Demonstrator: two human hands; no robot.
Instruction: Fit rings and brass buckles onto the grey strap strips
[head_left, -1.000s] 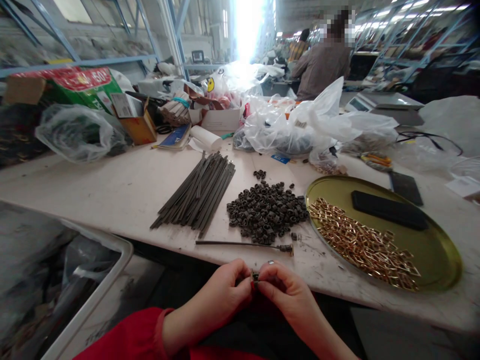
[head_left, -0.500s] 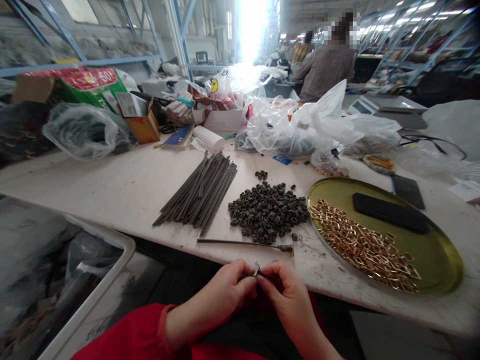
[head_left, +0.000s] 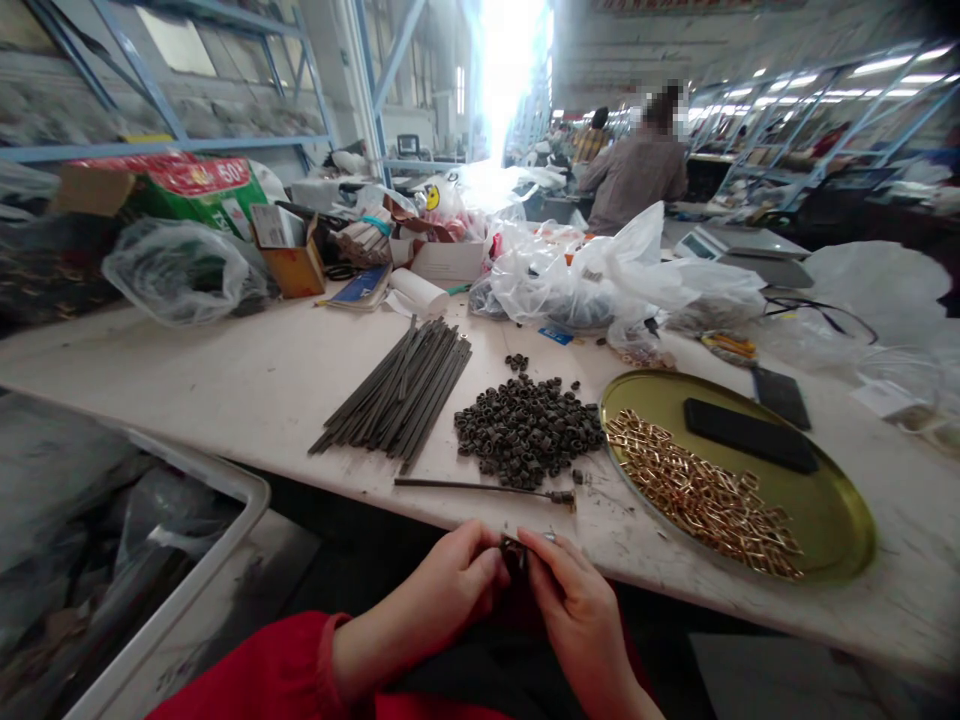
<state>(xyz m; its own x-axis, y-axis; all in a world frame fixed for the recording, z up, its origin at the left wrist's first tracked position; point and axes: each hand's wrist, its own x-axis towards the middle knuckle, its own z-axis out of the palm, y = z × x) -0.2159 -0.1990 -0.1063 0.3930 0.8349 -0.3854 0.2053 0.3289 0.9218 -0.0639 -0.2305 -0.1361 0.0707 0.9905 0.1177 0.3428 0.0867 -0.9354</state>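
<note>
Close together at the table's front edge, my left hand (head_left: 461, 575) and my right hand (head_left: 574, 590) pinch a small dark piece (head_left: 514, 548) with a bit of metal showing; fingers hide most of it. Just beyond them lies a single dark strip (head_left: 480, 486) with a small loop and metal part at its right end. Behind it are a pile of small dark loops (head_left: 529, 430) and, to the left, a bundle of dark flat strips (head_left: 397, 395). Gold-coloured metal buckles (head_left: 701, 495) lie in a round, gold-coloured tray (head_left: 840, 520) at the right.
A black phone-like object (head_left: 750, 434) rests in the tray. Plastic bags (head_left: 577, 275), boxes (head_left: 292, 265) and a paper roll (head_left: 416, 292) line the table's back. A white bin (head_left: 255, 490) stands at lower left. Farther off, a person (head_left: 637, 175) has their back turned.
The view has tilted up and shifted slightly right. My right hand's fingers have moved over the small piece and now point more toward the table, while my left hand stays nearly where it was.
</note>
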